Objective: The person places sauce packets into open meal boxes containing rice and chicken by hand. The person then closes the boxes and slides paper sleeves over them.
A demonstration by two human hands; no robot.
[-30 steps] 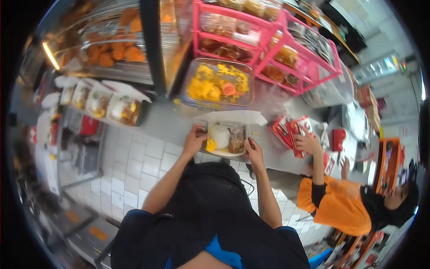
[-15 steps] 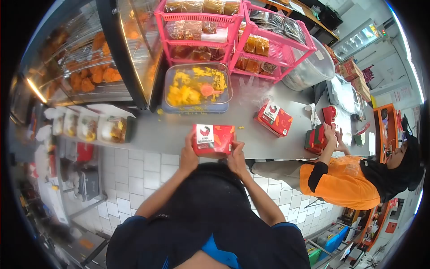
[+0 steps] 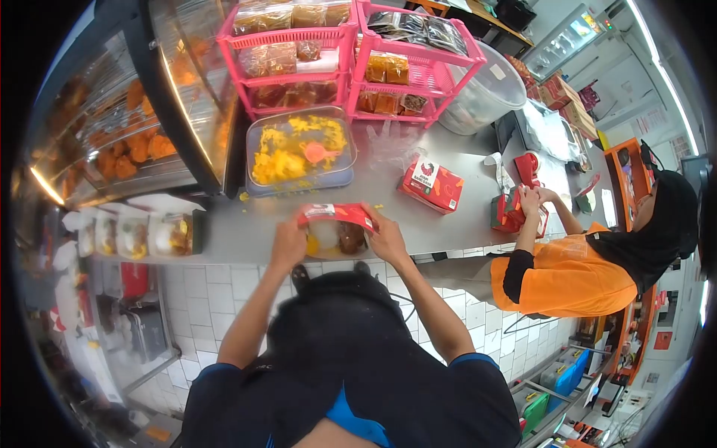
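My left hand [image 3: 289, 240] and my right hand [image 3: 387, 237] grip the two ends of a red food box [image 3: 346, 213] over the counter's front edge. The box is tilted so that the side facing me shows white, yellow and brown food [image 3: 349, 237]. Whether a clear window covers this food, I cannot tell. Beyond the box stands a clear tub of yellow crumbly food [image 3: 287, 157], with a pink scoop [image 3: 320, 153] lying in it. Another red food box [image 3: 430, 184] rests on the counter to the right.
A person in an orange shirt [image 3: 575, 272] handles a red box [image 3: 508, 214] at the right. Pink racks [image 3: 291, 35] hold packets at the back. A heated display case [image 3: 173, 97] with fried food stands left, near several filled boxes [image 3: 174, 233] along the counter edge [image 3: 231, 250].
Both hands have turned the box, so its printed top tips away and the food on the near side shows. The whole view has shifted a little.
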